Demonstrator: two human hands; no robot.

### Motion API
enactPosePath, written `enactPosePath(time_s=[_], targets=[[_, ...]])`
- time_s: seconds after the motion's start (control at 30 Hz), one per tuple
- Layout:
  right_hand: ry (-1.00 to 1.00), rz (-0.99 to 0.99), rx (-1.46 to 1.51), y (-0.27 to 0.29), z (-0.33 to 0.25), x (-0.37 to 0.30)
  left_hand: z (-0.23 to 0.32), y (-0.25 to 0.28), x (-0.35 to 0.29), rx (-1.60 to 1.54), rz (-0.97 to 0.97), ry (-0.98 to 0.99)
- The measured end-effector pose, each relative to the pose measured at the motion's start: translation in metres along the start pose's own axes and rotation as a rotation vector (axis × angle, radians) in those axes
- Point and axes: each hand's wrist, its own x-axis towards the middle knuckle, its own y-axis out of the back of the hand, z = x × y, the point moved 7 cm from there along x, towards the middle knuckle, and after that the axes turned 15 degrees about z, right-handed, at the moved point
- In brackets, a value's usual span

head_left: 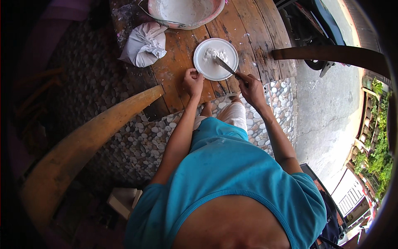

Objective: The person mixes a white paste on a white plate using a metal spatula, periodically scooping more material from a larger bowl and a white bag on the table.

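Observation:
A white round plate (200, 70) with a raised rim lies near the front edge of the wooden table. On it sits a small lumpy heap of white paste (212, 54). My left hand (193, 83) is closed at the plate's near left rim, thumb and fingers pinching the edge. In my right hand (251, 89) is a knife (226, 66), gripped by its dark handle. The metal blade slants up and left over the plate, and its tip touches the paste.
Beyond the plate stands a large pink-rimmed basin (217, 12) with a wire handle, white inside. A crumpled white bag (146, 45) sits left on the worn wooden table (257, 37). Curved wooden pieces (99, 120) flank both sides. Pebble-patterned flooring (141, 141) lies below.

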Motion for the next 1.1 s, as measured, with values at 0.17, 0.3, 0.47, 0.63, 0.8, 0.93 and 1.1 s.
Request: enactPosePath(time_s=[0.17, 0.3, 0.47, 0.63, 0.8, 0.93, 1.1], targets=[[-0.015, 0.003, 0.015, 0.003, 0.0, -0.005, 0.007, -0.001, -0.002, 0.046, -0.033, -0.036], [0.019, -0.012, -0.005, 0.008, 0.0, 0.002, 0.019, 0.001, -0.004, 0.11, -0.01, -0.069], [0.038, -0.015, -0.005, 0.021, -0.006, -0.002, 0.051, 0.008, -0.008, 0.225, 0.054, -0.195], [0.236, -0.01, -0.278, 0.031, -0.002, 0.003, 0.062, 0.014, 0.0, 0.285, 0.044, -0.189], [0.378, 0.079, -0.345, 0.021, 0.006, 0.003, 0.069, 0.013, 0.0, 0.32, 0.039, -0.252], [0.359, 0.129, -0.318, 0.01, 0.003, 0.01, 0.071, 0.012, -0.003, 0.3, 0.038, -0.274], [0.426, 0.154, -0.272, 0.005, -0.018, 0.025, 0.064, 0.013, 0.002, 0.326, 0.08, -0.306]])
